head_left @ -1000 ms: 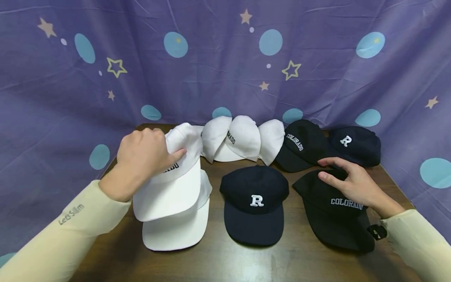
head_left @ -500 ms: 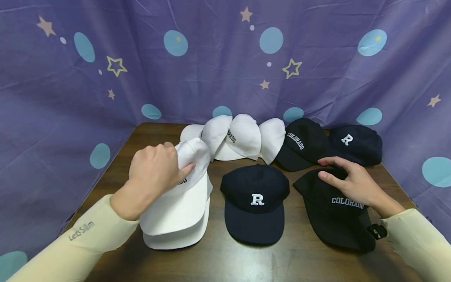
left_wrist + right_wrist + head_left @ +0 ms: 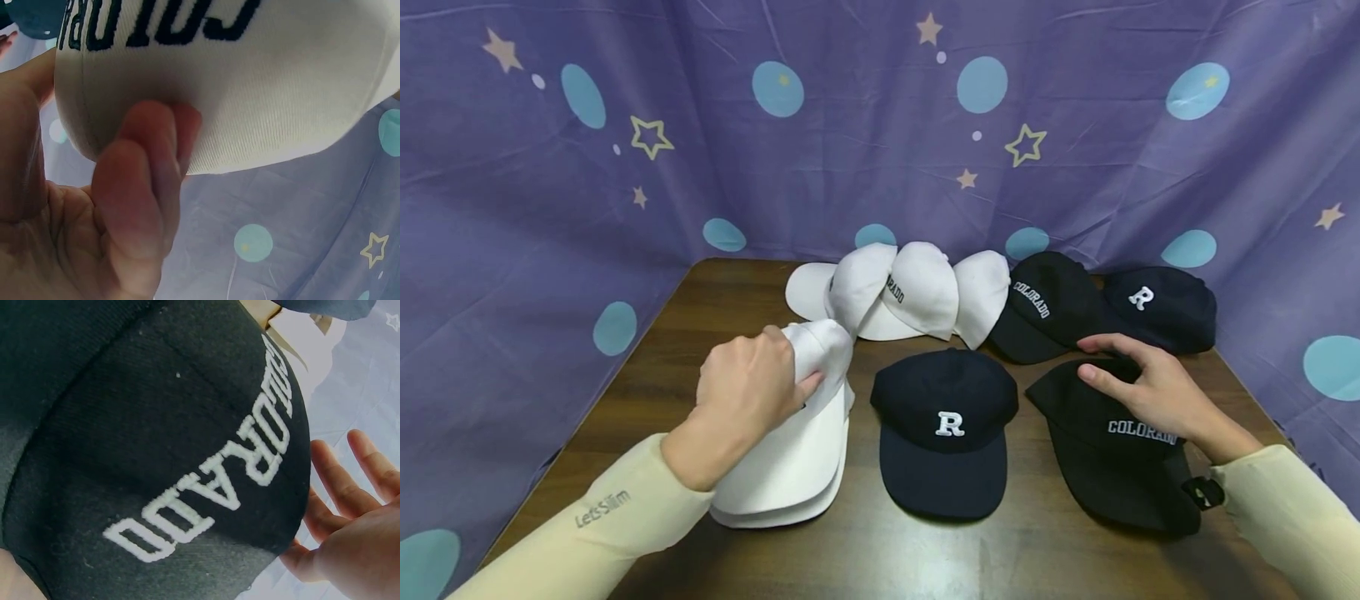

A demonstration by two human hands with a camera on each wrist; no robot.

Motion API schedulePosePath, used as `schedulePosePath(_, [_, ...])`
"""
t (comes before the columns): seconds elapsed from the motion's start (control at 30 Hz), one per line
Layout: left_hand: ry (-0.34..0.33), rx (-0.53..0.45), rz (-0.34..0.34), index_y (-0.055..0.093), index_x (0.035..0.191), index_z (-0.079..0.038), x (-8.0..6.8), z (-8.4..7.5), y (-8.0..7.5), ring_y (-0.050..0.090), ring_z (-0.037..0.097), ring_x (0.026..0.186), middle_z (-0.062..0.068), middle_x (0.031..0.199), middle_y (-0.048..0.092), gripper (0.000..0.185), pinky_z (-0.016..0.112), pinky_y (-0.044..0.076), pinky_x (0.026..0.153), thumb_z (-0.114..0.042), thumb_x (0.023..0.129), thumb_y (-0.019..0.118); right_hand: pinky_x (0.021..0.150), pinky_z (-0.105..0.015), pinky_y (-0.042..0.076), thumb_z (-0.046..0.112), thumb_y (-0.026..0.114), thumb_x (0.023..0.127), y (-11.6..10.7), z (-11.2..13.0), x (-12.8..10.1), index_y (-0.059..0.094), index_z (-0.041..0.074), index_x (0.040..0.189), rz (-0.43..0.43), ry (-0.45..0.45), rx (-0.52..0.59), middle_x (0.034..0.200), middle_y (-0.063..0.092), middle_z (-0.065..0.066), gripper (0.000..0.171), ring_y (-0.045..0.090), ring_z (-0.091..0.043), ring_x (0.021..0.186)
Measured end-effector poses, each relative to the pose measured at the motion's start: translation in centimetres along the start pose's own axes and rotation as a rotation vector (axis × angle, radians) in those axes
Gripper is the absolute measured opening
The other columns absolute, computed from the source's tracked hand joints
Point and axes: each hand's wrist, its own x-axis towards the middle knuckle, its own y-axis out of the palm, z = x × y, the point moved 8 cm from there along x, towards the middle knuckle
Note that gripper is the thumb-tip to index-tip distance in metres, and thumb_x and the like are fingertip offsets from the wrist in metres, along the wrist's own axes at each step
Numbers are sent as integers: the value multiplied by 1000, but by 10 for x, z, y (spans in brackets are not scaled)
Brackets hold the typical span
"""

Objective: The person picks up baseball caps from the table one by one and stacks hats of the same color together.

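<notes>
My left hand [image 3: 745, 396] grips a white cap [image 3: 801, 467] by its crown, with the thumb on the side of the crown and the dark lettering mostly covered. That cap sits over a second white cap [image 3: 831, 500], of which only a strip of brim and side shows. In the left wrist view, fingers [image 3: 134, 194] curl in at the edge of the white crown. At the right, my right hand [image 3: 1157, 392] is at the crown of a black COLORADO cap [image 3: 1120, 475], fingers relaxed and spread. The right wrist view shows its fingers [image 3: 347, 494] just beyond the crown's edge.
Between the hands, a navy cap [image 3: 951, 400] with a white R lies brim forward. Along the back stand overlapping white caps [image 3: 921, 287], a black COLORADO cap [image 3: 1052, 304] and a navy R cap [image 3: 1165, 312]. A purple curtain [image 3: 865, 158] hangs behind the wooden table [image 3: 632, 392].
My left hand has moved down and to the right with the white cap, bringing it over the other white cap and covering most of it. My right hand has stayed in place.
</notes>
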Motion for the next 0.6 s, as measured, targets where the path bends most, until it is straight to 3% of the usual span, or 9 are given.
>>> schedulePosePath(0.13, [5,12,-15,49,67,-1,-4,-2,7,55,32,40,11,47,46,71,42,44,34,-62,71,85,101,-64,36,34,68,101,1,0,-1,63,16,134,3,0,5,136,62,-11,39,47,-36,133])
schedulePosePath(0.33, [63,29,-49,52,66,0,-11,-6,17,54,30,38,12,49,52,76,41,45,33,-68,64,86,101,-63,37,34,68,100,3,-1,0,63,17,135,0,-3,-9,136,62,-9,39,48,-36,132])
schedulePosePath(0.6, [43,-3,18,55,72,1,-10,-2,33,56,32,42,18,56,60,78,44,47,37,-71,66,84,100,-65,37,36,68,100,5,-3,-1,62,17,136,14,15,-9,138,61,-11,41,48,-40,133])
